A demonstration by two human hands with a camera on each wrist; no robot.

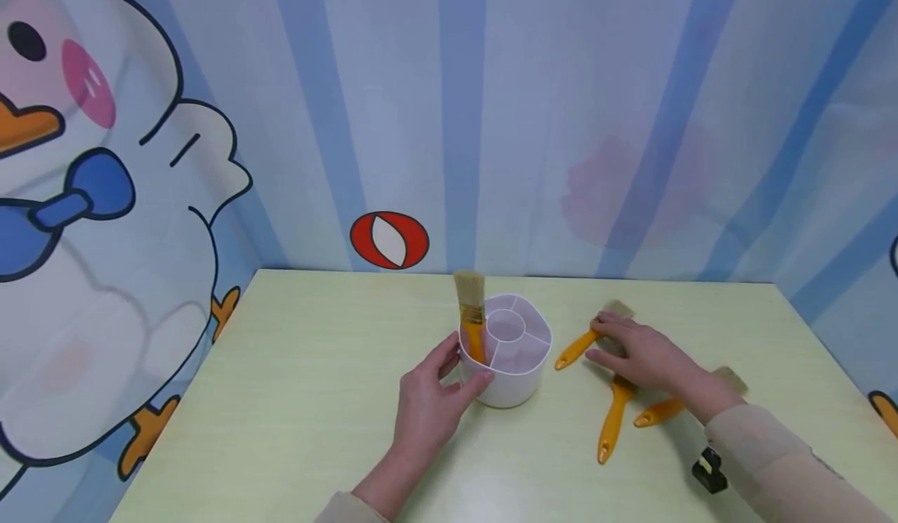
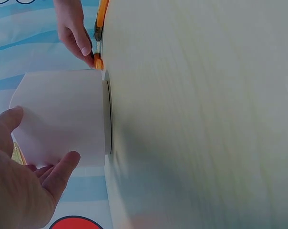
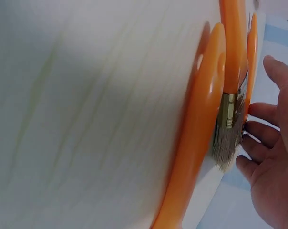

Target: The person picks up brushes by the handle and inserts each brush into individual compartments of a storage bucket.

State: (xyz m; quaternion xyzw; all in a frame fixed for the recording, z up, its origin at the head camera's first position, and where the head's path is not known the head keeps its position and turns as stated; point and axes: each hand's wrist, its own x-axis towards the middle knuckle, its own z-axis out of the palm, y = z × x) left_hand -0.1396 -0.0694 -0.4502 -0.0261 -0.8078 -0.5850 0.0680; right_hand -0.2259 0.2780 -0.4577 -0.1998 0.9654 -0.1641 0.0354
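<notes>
A white divided round holder (image 1: 515, 386) stands on the table. My left hand (image 1: 431, 414) grips its near left side, thumb on the front wall; the left wrist view shows the fingers (image 2: 63, 174) against its wall. One paintbrush (image 1: 475, 341) with an orange handle stands in a left compartment, bristles up. To the right, my right hand (image 1: 641, 355) reaches over a second paintbrush (image 1: 577, 350) lying on the table, fingertips at its metal band. In the right wrist view the thumb and fingers (image 3: 261, 112) are spread apart beside the brushes.
Two more orange-handled paintbrushes lie close to the right hand: one paintbrush (image 1: 612, 425) points toward the near edge, another paintbrush (image 1: 659, 412) lies partly under the right wrist. A striped cartoon backdrop (image 1: 519, 118) rises behind the pale table (image 1: 316, 398).
</notes>
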